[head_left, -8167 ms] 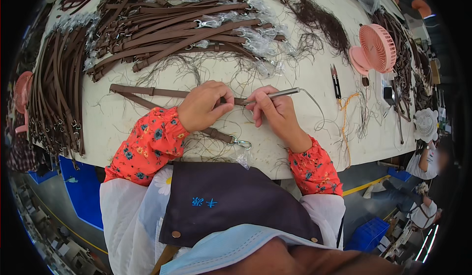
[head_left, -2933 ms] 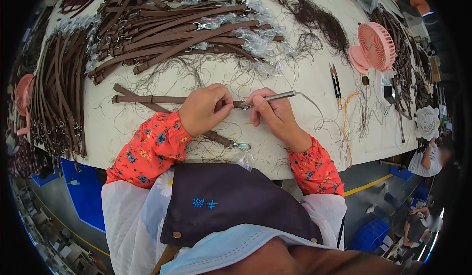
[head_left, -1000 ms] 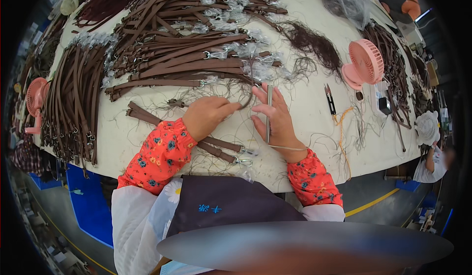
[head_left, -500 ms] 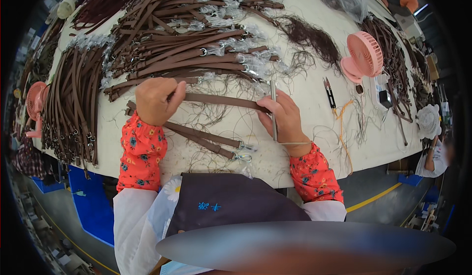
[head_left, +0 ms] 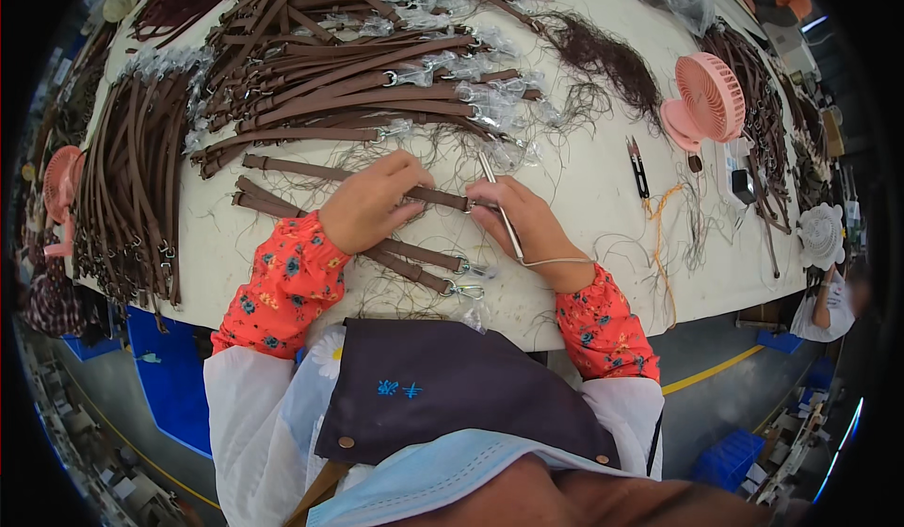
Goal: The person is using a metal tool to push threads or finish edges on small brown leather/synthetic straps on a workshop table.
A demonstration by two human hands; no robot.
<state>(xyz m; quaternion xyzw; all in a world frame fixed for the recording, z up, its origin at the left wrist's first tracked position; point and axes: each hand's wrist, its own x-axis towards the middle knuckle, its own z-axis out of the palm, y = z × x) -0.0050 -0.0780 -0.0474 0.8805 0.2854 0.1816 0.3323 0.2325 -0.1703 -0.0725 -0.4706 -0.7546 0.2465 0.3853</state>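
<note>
A brown strap (head_left: 301, 168) lies slantwise across the table in front of me. My left hand (head_left: 370, 205) is closed on its middle, with thumb and fingers pinching it. My right hand (head_left: 527, 221) is closed round a slim silver metal tool (head_left: 502, 202), and its fingertips meet the strap's right end, where a bit of metal shows. Exactly how that end is gripped is hidden by the fingers. Just below, crossing under my left wrist, are two more brown straps (head_left: 405, 268) with metal snap hooks (head_left: 467, 291) partly in clear plastic.
A large heap of brown straps (head_left: 330, 94) with plastic-wrapped hooks covers the far side, with another bundle (head_left: 132, 188) at left. Dark thread waste (head_left: 603, 56), a pink fan (head_left: 706, 98), black-handled thread snips (head_left: 638, 169) and orange cord (head_left: 659, 244) lie to the right.
My left hand has slid rightward along the strap, closer to my right hand. The strap has come down flatter, its left end now showing. The silver tool has tilted from upright to slanting.
</note>
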